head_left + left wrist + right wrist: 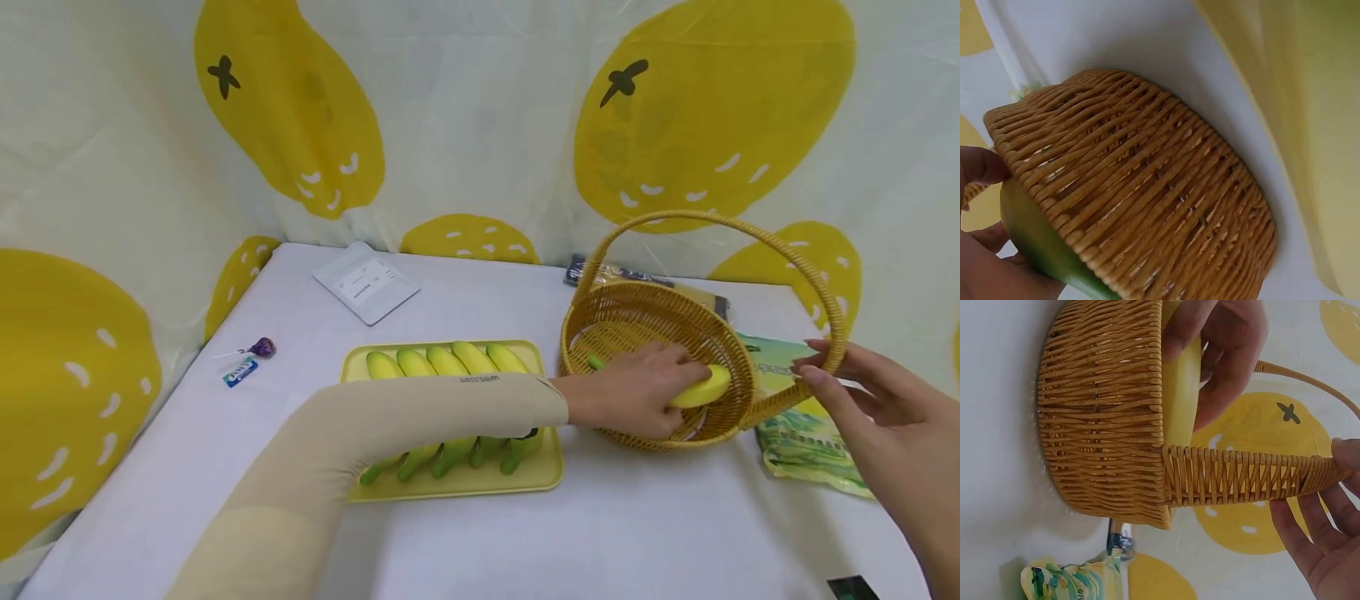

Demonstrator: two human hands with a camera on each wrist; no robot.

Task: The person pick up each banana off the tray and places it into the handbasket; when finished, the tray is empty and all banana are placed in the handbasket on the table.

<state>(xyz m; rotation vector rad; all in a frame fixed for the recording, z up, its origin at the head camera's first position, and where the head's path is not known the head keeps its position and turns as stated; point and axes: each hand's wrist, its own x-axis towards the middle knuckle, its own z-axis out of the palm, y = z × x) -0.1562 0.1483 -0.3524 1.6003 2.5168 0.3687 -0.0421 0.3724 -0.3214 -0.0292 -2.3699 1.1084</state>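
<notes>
In the head view, my left hand point(637, 393) reaches over the wicker basket point(600, 310) and grips a yellow banana point(707, 388) with a green tip. The banana lies level across the basket's opening, partly hidden by the fingers. In the left wrist view, its green end point(1060, 259) shows beside the basket's rim. With thumb and fingers, my right hand point(896, 408) pinches the right side of the basket's arched handle point(795, 258). More bananas point(506, 358) lie side by side on a yellow tray point(551, 479), their middles covered by my left sleeve.
Behind the basket lies a dark and tan packet point(708, 302); a green-yellow bag point(813, 442) is at its right. A silvery pouch point(367, 282) lies at the back. Toward the left are a lollipop point(262, 347) and a small blue-green packet point(240, 372). A patterned curtain point(480, 108) hangs behind.
</notes>
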